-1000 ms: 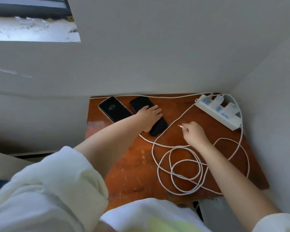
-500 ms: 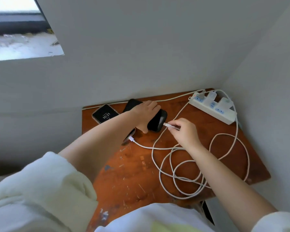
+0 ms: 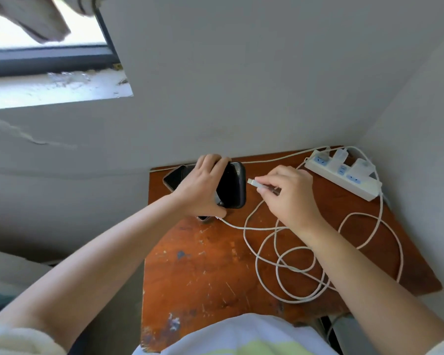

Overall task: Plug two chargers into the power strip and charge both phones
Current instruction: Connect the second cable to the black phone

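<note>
My left hand (image 3: 203,185) grips a black phone (image 3: 232,185) and holds it tilted up off the worn wooden table (image 3: 205,265). My right hand (image 3: 287,193) pinches the plug end of a white cable (image 3: 254,182), its tip a short gap from the phone's right edge. A second dark phone (image 3: 176,176) lies flat behind my left hand, with another white cable (image 3: 231,224) running to its near end. A white power strip (image 3: 344,179) sits at the table's far right corner with two white chargers (image 3: 340,156) plugged in.
Loose loops of white cable (image 3: 292,265) cover the right half of the table. Grey walls close in behind and to the right. A window sill (image 3: 49,90) is at upper left.
My left hand has lifted the black phone off the table and tilted it up. My right hand has brought the cable plug close to the phone's edge. The camera view has shifted.
</note>
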Tool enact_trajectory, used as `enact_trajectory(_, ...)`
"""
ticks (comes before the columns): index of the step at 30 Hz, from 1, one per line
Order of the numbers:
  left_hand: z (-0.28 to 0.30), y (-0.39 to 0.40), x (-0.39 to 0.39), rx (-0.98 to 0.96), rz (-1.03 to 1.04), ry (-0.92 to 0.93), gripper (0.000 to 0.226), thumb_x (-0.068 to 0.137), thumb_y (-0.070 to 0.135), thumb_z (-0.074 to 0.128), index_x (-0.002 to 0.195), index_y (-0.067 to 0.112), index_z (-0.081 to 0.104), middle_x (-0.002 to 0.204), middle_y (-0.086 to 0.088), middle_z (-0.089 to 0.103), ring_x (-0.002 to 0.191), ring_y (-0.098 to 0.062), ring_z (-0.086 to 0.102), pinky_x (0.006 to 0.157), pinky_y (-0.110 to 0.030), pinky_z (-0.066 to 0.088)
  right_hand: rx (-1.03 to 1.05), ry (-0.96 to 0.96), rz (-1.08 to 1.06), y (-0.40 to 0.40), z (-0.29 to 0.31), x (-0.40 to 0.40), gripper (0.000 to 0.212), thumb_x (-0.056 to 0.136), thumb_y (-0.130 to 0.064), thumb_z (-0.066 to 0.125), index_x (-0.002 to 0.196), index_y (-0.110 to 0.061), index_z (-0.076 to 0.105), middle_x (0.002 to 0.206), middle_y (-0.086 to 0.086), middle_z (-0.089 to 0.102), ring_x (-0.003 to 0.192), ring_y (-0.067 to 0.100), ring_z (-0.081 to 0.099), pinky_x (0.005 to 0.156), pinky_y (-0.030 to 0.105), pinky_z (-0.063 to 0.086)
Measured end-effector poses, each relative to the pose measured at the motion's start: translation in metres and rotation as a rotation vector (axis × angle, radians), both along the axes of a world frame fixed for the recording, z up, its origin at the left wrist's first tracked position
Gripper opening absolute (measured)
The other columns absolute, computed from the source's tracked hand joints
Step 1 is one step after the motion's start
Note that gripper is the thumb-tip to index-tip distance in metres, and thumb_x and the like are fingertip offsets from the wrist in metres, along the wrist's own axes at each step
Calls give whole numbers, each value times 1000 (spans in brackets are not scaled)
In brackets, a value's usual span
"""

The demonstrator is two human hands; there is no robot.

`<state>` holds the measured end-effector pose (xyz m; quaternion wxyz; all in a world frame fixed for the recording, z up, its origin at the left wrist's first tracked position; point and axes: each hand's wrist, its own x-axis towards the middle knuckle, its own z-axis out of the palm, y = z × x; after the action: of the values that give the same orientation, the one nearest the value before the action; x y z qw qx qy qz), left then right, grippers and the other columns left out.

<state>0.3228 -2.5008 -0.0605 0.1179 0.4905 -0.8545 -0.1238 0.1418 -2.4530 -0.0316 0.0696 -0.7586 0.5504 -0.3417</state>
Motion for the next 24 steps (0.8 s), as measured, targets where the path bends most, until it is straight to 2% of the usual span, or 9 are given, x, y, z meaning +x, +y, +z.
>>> enact_trajectory(6,-9,20,8,60,65,21,101,50,28,80,133,10,26,133,-12,32,124,-25,21,96,-37,37,76,60,22,6,-11,12,17,66,7,76,81,-1,74,70,16,70,67,32,63,74,43,36)
enact_trajectory(11,-11,23,7,95,79,7,101,52,28,80,134,11,24,135,-11,30,125,-25,20,97,-37,38,116,109,20,9,-12,15,15,69,5,75,81,-3,74,74,16,71,72,33,63,77,50,39)
enact_trajectory(20,-15,26,5,27,29,-88,102,54,34,77,136,9,21,136,-12,31,124,-25,18,103,-34,30,89,394,43,14,-6,15,11,69,2,75,75,-7,75,69,11,70,74,29,63,82,53,42)
enact_trajectory(24,-17,29,3,24,19,-134,106,56,36,76,139,7,17,139,-13,29,126,-27,17,106,-33,26,35,425,50,16,-7,14,20,53,7,84,62,-8,74,55,8,68,59,26,65,67,50,50)
